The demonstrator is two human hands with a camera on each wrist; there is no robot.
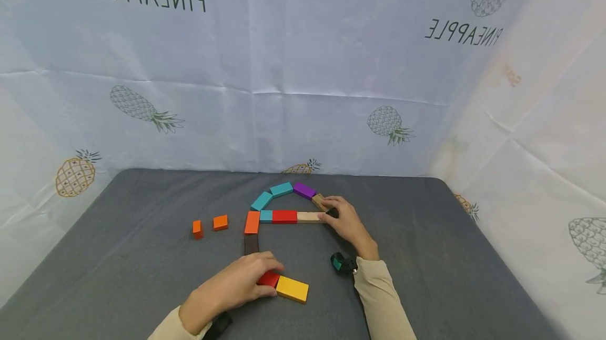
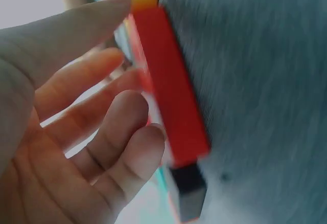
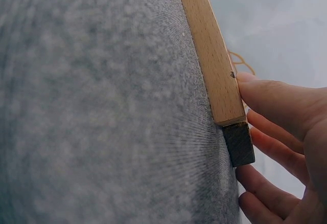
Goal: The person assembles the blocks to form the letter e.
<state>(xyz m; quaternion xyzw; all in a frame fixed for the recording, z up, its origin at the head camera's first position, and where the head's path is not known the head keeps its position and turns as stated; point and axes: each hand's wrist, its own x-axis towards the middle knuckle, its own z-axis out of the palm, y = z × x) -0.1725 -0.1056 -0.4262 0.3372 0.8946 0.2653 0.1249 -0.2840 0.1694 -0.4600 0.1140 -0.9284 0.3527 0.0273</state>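
Observation:
Coloured wooden blocks lie end to end on the grey cloth. The left hand (image 1: pixel 240 282) curves round a red block (image 2: pixel 168 88), thumb by its joint with a yellow block (image 1: pixel 292 289) and fingers along the far side. At the other end of the red block is a dark block (image 1: pixel 251 244). The right hand (image 1: pixel 349 224) holds another dark block (image 3: pixel 240 144) at the end of a plain wood block (image 3: pixel 213 60); its thumb touches the plain block. Another plain wood block (image 1: pixel 318 201) lies near its index finger.
An arc of teal blocks (image 1: pixel 262 201) and a purple block (image 1: pixel 304 190) stands behind a straight row with a red block (image 1: pixel 284 217). An orange-red block (image 1: pixel 252 222) joins them at left. Loose orange blocks (image 1: pixel 220 222) lie further left. A patterned curtain (image 1: pixel 284 66) hangs behind.

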